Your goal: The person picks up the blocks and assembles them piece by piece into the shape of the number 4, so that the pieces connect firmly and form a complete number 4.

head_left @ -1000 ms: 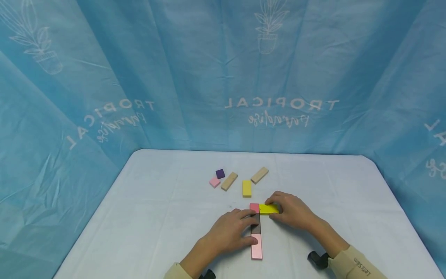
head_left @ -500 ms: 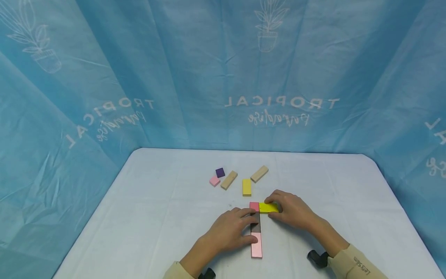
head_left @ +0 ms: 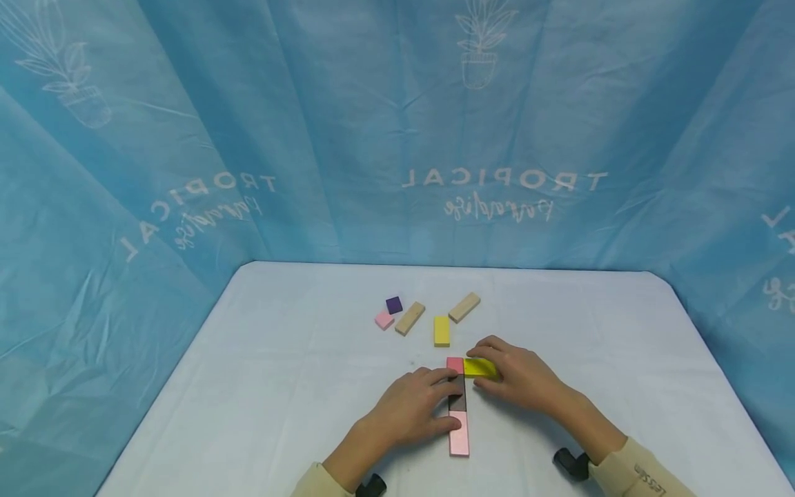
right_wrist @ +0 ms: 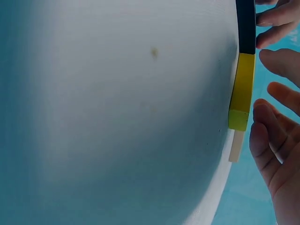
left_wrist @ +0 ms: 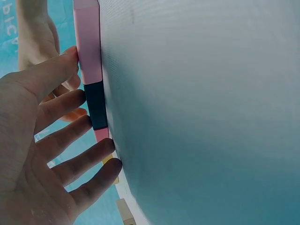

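Observation:
A column on the table runs from a long pink block [head_left: 459, 442] through a dark block [head_left: 457, 402] to a small red-pink block [head_left: 455, 363]. Against the right side of that top block lies a yellow block [head_left: 478, 368], crosswise. My left hand [head_left: 406, 407] rests over the column from the left, fingers spread, with fingertips and thumb at the dark and pink blocks. Around the yellow block is my right hand [head_left: 524, 376], its fingers loosely bent; in the right wrist view, gaps show between this hand [right_wrist: 283, 136] and the yellow block [right_wrist: 242, 86].
Behind the column lie another yellow block [head_left: 442, 332], two plain wooden blocks [head_left: 410, 319] [head_left: 464, 308], a small pink block [head_left: 384, 319] and a purple block [head_left: 394, 305]. A blue printed curtain [head_left: 348, 228] surrounds the white table [head_left: 279, 345].
My right hand's fingers have loosened from the yellow block and shifted slightly left along it. My left hand and the blocks keep their places; the head view has shifted slightly.

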Available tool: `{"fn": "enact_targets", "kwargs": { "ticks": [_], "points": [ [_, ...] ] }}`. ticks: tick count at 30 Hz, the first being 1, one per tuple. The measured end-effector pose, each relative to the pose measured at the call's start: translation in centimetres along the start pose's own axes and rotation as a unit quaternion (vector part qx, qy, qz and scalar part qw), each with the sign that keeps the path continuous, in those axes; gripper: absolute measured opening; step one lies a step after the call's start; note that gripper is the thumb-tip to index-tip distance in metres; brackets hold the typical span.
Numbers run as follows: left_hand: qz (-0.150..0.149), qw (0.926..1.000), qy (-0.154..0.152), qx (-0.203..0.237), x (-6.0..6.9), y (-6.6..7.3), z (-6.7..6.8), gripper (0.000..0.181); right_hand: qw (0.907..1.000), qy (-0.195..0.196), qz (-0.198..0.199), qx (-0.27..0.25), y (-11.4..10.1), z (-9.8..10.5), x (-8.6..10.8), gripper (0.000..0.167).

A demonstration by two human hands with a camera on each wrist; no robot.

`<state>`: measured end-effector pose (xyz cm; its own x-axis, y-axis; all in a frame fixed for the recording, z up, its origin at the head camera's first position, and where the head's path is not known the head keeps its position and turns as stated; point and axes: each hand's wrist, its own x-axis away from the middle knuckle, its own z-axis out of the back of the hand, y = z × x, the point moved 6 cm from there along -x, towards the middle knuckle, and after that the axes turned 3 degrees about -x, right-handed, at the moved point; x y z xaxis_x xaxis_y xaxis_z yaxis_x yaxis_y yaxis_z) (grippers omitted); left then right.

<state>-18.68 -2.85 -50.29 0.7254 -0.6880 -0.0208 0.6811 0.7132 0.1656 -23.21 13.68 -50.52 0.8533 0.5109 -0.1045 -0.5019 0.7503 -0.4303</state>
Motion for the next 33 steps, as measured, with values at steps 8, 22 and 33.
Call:
{"fn": "enact_targets", "kwargs": {
  "ticks": [8, 22, 33],
  "points": [
    [0.002, 1.0, -0.005, 0.004, 0.0, -0.05, 0.01, 0.049, 0.9999, 0.008, 0.008, -0.002, 0.02, -0.12, -0.06, 0.04],
    [-0.005, 1.0, 0.003, -0.004, 0.17, 0.04, 0.16, 0.049, 0.9996, 0.014, -0.001, -0.024, 0.33, 0.21, -0.46, 0.04],
    [-0.004, 1.0, -0.008, 0.001, 0.11, -0.09, -0.14, 0.051, 0.9994, -0.004, 0.024, -0.024, -0.63, -0.28, -0.18, 0.033]
  ]
}}
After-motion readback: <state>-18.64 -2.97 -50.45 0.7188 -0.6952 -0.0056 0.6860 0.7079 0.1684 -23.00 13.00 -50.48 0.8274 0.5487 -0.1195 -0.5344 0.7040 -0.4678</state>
